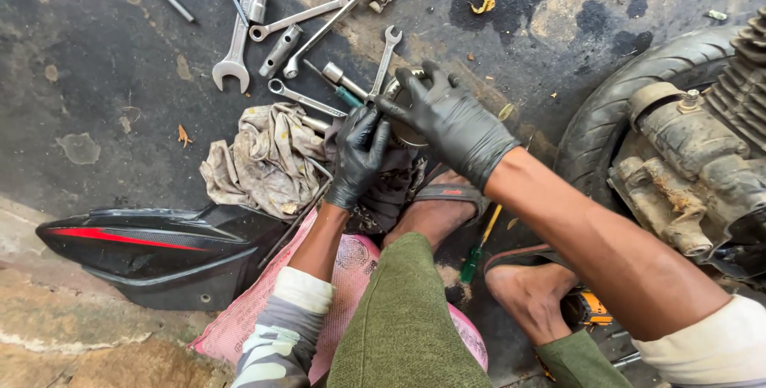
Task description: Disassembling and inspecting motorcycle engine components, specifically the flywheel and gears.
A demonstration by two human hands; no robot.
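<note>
Both my hands wear black gloves and meet over a round metal part [408, 131] held above the oily ground. My left hand [357, 155] grips it from the left, fingers curled around its edge. From the right and above, my right hand [452, 121] covers it with fingers spread over the top. Most of the part is hidden under the gloves. A dirty rag [267, 161] lies just left of my left hand. Several spanners [238, 33] and sockets [281, 50] lie scattered beyond my hands.
A motorcycle tyre [614, 101] and grimy engine [690, 165] stand at the right. A black and red body panel [152, 248] lies at the lower left. A green-handled screwdriver [477, 254] lies by my sandalled feet [439, 204]. I sit on a pink cushion [255, 308].
</note>
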